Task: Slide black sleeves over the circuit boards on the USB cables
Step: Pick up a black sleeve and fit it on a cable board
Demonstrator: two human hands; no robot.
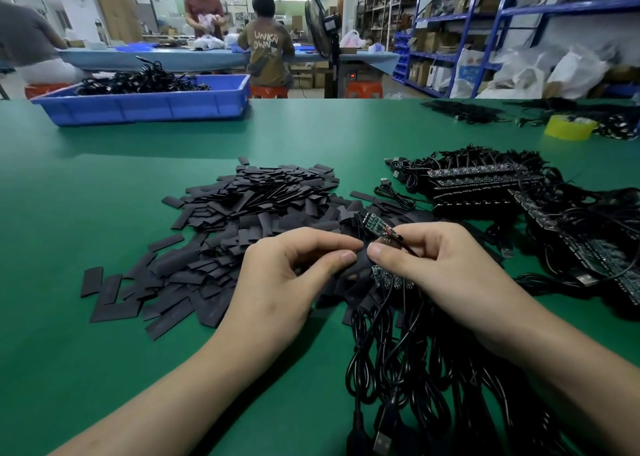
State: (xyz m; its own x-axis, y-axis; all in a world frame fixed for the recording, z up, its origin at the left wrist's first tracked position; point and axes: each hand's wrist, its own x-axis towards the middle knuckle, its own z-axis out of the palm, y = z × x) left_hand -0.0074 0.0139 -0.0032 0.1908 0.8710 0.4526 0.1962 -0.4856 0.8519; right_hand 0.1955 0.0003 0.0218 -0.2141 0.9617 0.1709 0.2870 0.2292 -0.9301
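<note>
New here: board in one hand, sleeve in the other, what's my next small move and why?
Probably start the black sleeve over the free end of the circuit board: left hand pinches the sleeve below the bare board the right hand holds.

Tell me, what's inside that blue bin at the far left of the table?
The blue bin holds a tangled heap of black cables piled above its rim. The bin's wall hides whatever lies lower down.

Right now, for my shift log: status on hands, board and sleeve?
Left hand pinching black sleeve. Right hand pinching circuit board, bare, not yet sleeved. Sleeve pile right behind, not blocking.
</note>
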